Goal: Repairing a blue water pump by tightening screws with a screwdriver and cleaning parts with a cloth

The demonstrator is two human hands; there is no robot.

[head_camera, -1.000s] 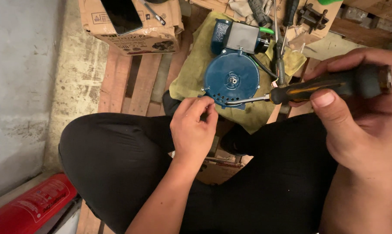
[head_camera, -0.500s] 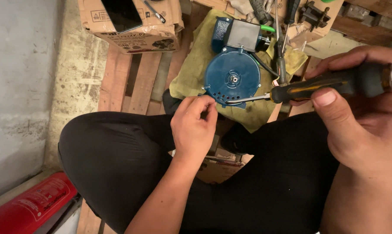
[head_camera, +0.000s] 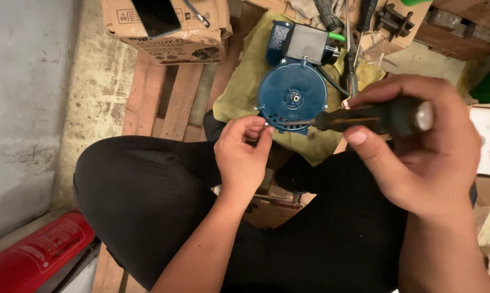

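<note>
A blue electric motor (head_camera: 292,95) with a round end cover and a grey box on top stands on a yellow-green cloth (head_camera: 245,81). My right hand (head_camera: 413,146) grips a screwdriver (head_camera: 364,116) with a black and orange handle. Its shaft points left at the lower edge of the round cover. My left hand (head_camera: 242,154) pinches its fingertips at the screwdriver's tip, beside the cover's lower left rim. What the fingers hold there is too small to tell. My legs in black trousers fill the foreground.
A cardboard box (head_camera: 169,30) with a dark phone (head_camera: 155,16) on it sits at the upper left. Wooden pallet slats (head_camera: 174,92) lie underneath. A red extinguisher (head_camera: 33,255) lies at the lower left. Several hand tools (head_camera: 359,21) lie behind the motor. A white box (head_camera: 489,138) is at the right.
My right hand and the screwdriver have drifted slightly left and up in view. My left hand stays pinched at the screwdriver's tip by the cover's rim.
</note>
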